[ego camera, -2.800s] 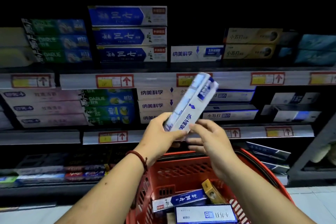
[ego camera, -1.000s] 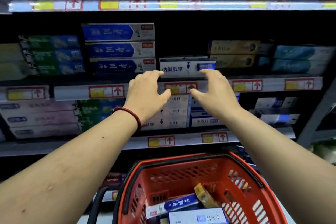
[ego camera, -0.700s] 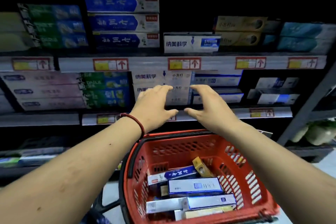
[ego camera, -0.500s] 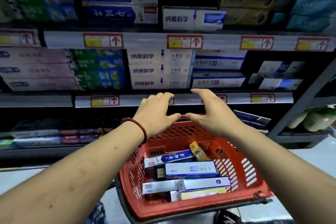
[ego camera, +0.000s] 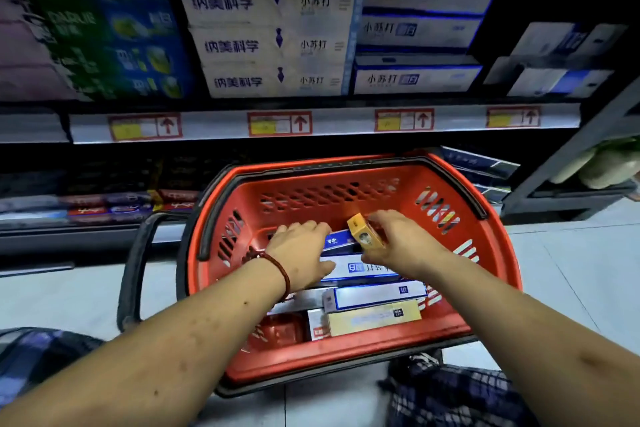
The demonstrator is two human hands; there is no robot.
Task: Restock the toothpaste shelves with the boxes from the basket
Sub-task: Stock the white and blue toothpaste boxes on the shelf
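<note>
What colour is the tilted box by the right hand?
The tilted box is yellow-orange, seen in the head view.

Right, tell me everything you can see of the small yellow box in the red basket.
The small yellow cardboard box is orange-yellow with a round picture on its upper face. It lies tilted, one end raised, at the back of the red plastic basket. The right hand curls its fingers round its right side; its left edge overlaps a dark blue box under the left hand. Its print is unreadable.
</note>
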